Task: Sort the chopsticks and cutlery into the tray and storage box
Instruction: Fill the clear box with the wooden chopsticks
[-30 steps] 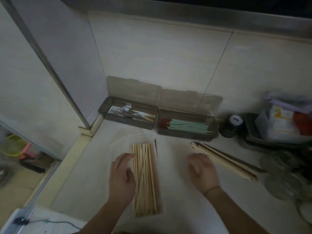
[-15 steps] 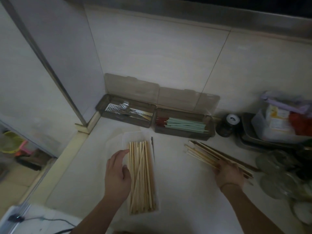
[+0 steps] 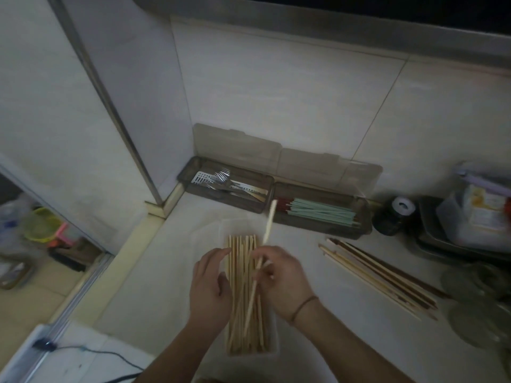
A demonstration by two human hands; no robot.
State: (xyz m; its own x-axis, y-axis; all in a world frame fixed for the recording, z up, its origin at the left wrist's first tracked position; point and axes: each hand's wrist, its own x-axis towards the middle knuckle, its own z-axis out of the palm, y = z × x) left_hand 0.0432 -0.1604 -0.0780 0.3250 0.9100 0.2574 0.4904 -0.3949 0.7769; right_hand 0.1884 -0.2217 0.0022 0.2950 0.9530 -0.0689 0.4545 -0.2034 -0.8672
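Right hand (image 3: 279,277) now pinches a chopstick (image 3: 262,261) above the tray (image 3: 272,346), beside left hand (image 3: 211,283).

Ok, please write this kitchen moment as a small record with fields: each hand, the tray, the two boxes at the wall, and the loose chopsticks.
left hand: rests on the tray's left side
right hand: pinches one pale chopstick above the tray
tray: clear, holds pale chopsticks
left box: open, metal cutlery inside
right box: open, green and red chopsticks inside
loose chopsticks: pale and dark, on the counter to the right

Dim, grainy, soft focus, wide-angle edge bending
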